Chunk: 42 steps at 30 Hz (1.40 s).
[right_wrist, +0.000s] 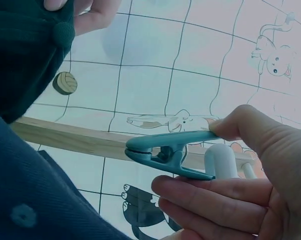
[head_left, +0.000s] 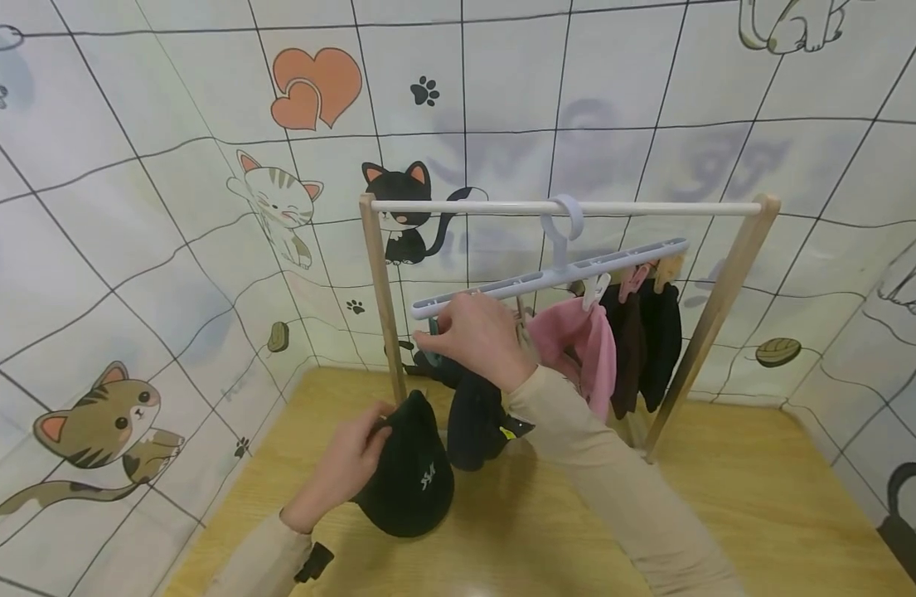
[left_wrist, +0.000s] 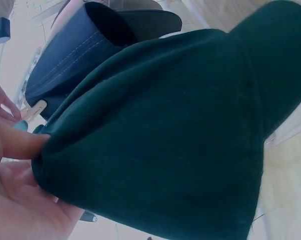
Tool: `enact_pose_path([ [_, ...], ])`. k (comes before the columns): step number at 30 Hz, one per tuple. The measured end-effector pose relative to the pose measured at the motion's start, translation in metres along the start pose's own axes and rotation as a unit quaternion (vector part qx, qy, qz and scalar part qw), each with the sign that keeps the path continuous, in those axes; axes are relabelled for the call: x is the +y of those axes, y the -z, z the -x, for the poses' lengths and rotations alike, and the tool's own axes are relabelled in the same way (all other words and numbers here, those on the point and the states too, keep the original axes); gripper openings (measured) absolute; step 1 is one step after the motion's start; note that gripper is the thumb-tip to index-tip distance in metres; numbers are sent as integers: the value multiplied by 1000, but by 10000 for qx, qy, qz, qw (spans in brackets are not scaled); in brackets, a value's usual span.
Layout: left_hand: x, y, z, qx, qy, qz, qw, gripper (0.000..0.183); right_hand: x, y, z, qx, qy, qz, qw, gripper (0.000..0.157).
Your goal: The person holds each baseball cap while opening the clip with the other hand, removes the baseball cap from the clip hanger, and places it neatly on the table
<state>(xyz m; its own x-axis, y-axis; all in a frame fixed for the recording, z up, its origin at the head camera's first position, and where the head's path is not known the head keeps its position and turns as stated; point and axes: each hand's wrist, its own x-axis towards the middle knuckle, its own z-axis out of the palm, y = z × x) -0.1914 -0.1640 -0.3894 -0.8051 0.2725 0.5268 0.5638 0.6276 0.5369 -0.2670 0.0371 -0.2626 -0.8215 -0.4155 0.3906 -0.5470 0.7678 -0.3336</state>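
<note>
My left hand (head_left: 346, 464) pinches the gathered top of a dark green baseball cap (head_left: 409, 489), which hangs below the hanger's left end. In the left wrist view the cap's crown fills most of the picture, its brim pointing up and right. My right hand (head_left: 480, 336) holds a teal clothespin (right_wrist: 165, 150) by its handles between thumb and fingers, at the left end of a white clip hanger (head_left: 547, 278). Nothing sits between the clothespin's tips. Beside the green cap a navy cap (head_left: 472, 423) hangs, held by a pale clothespin (left_wrist: 38, 107).
The hanger hooks over a white rail (head_left: 651, 207) on a wooden-legged rack (head_left: 719, 332) and tilts down leftward. Further right hang a pink cap (head_left: 577, 332), a brown cap (head_left: 627, 356) and a black cap (head_left: 661, 348). Behind stands a cat-patterned backdrop (head_left: 167, 274).
</note>
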Motion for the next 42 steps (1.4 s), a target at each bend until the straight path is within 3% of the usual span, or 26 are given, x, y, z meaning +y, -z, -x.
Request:
enact_pose_path([
  [6,-4,-2,8,70,435,278,9986,22,0,0,3,174,85,-7,9998,49],
  [10,-6,-3,17,-174,892,748,9931,22,-1,-1,3,193,19,86,9998,49],
  [14,-6,-1,29,-661,1469,1516,9752,14,-2,-3,2,175,-99,204,9996,49],
  [16,-8,1,33,-846,1584,1926,9647,12,-3,-4,2,162,-135,234,9995,49],
  [21,-17,6,43,-1080,2069,2441,9412,10,-3,-3,3,243,-85,210,9994,49],
  [24,-24,7,53,-1074,2563,2298,9327,9,-2,-3,4,361,5,209,9991,49],
  [30,-39,6,70,-899,3267,1723,9249,16,-2,-6,8,748,291,455,9957,50],
  [37,-50,3,80,-773,3416,1016,9311,24,-7,-6,10,1195,471,558,9901,53],
  [42,-53,4,87,-879,3657,958,9216,23,-13,-8,15,1660,514,840,9812,44],
])
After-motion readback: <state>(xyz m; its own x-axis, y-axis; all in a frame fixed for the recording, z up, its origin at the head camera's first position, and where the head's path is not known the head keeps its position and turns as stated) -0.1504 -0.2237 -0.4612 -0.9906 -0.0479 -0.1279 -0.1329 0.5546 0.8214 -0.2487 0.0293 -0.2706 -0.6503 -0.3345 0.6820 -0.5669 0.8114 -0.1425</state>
